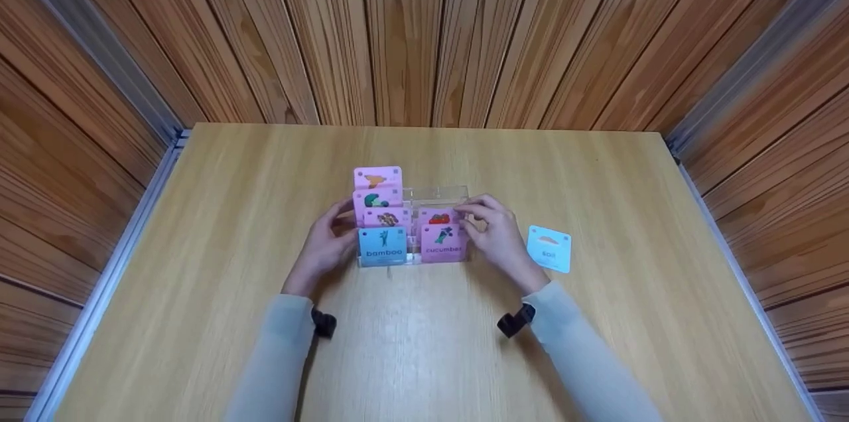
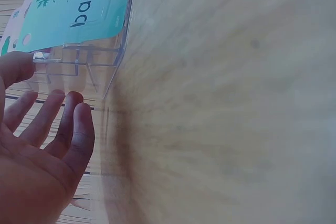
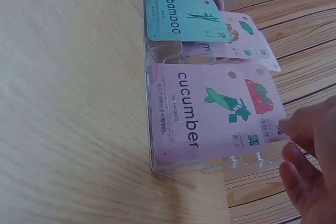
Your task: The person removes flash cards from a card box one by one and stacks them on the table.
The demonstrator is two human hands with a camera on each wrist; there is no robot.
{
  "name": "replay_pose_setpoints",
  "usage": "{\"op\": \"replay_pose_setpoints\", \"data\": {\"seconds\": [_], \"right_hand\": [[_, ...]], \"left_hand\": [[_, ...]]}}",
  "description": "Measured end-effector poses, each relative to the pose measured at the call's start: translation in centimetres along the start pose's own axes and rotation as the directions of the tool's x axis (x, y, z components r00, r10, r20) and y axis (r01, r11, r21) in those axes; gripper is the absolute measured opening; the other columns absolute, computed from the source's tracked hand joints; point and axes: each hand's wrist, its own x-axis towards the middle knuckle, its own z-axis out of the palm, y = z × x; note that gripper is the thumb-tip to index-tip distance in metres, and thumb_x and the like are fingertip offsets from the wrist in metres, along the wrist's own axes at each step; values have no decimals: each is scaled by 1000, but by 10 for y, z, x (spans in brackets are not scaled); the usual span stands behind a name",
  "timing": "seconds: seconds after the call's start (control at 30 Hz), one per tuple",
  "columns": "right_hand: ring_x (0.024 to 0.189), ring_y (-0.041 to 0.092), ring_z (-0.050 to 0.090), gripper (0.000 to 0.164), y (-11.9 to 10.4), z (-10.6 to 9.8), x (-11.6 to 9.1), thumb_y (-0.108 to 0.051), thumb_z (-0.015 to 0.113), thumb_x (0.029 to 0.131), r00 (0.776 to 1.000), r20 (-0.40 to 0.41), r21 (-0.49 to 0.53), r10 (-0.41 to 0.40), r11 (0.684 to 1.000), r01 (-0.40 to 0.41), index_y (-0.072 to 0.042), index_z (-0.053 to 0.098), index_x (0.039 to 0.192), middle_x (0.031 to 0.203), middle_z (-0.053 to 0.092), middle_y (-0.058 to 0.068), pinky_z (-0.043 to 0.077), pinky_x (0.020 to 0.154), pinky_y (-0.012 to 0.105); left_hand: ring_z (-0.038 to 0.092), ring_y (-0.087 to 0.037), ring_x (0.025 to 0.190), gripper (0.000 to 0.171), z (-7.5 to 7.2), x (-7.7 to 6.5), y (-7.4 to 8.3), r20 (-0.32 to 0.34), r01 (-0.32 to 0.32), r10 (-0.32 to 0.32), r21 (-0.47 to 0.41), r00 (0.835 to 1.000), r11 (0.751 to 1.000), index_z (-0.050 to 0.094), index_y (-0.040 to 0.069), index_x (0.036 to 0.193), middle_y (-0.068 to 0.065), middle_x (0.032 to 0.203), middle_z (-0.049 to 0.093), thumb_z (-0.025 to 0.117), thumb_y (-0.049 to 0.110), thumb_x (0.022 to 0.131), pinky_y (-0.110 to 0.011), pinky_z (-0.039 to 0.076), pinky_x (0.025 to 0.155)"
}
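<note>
A clear stepped card rack [image 1: 434, 194] stands mid-table with picture cards in two columns. In its front row are the blue bamboo card [image 1: 383, 248] on the left and the pink cucumber card [image 1: 444, 244] on the right. Behind the cucumber card, a pink tomato card [image 3: 260, 100] is partly covered; my right hand [image 1: 494, 229] pinches its outer top corner between thumb and finger. My left hand [image 1: 325, 246] touches the rack's left end, its thumb at the side and its fingers loosely extended. Several pink cards [image 1: 378, 198] rise in steps behind the bamboo card.
A blue card labelled soil [image 1: 549, 249] lies flat on the table [image 1: 411, 342], right of my right hand. Wood-panelled walls [image 1: 398, 30] enclose the back and both sides. Black wrist cameras [image 1: 324, 324] sit at both cuffs.
</note>
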Motion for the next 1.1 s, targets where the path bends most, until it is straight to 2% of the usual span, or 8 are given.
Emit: {"op": "replay_pose_setpoints", "data": {"seconds": [0.1, 0.27, 0.5, 0.77, 1.1], "right_hand": [[94, 18, 63, 24, 0, 0, 1, 5, 72, 87, 1000, 15, 31, 4, 1000, -5, -6, 76, 108, 104, 59, 1, 57, 81, 30], [96, 17, 63, 24, 1, 0, 2, 9, 72, 85, 1000, 14, 61, 5, 998, -6, -7, 78, 102, 101, 59, 0, 56, 82, 24], [95, 24, 66, 23, 1, 2, 3, 13, 71, 83, 1000, 0, 134, -18, 991, 18, -2, 78, 99, 97, 62, 5, 56, 81, 24], [98, 21, 64, 26, -1, -4, 3, 14, 68, 86, 1000, -26, 133, -2, 991, 6, -6, 79, 100, 98, 62, 2, 56, 85, 27], [97, 19, 64, 26, -6, -14, 5, 12, 66, 88, 997, -72, 153, -1, 988, 12, -6, 78, 102, 98, 61, 3, 55, 87, 28]], "left_hand": [[50, -18, 124, 63, 0, 0, -1, -5, -2, 2, -5, 1000, 1000, 45, 37, 147, 7, 144, 46, 73, 22, 92, -41, 45, 103], [50, -18, 125, 62, 1, 1, 1, -11, 6, -5, 13, 1000, 1000, 45, 35, 147, 8, 144, 46, 72, 20, 93, -41, 45, 104], [48, -19, 126, 62, 1, 2, 0, -24, 38, -38, 14, 999, 999, 46, 36, 147, 7, 145, 46, 71, 18, 94, -43, 42, 106], [48, -18, 126, 63, 1, 2, 0, -29, 58, -58, 20, 998, 998, 45, 37, 147, 8, 144, 46, 73, 23, 92, -43, 42, 106], [49, -17, 125, 62, 1, 2, 1, -26, 38, -37, 19, 999, 999, 45, 38, 147, 9, 144, 46, 72, 21, 93, -41, 44, 104]]}}
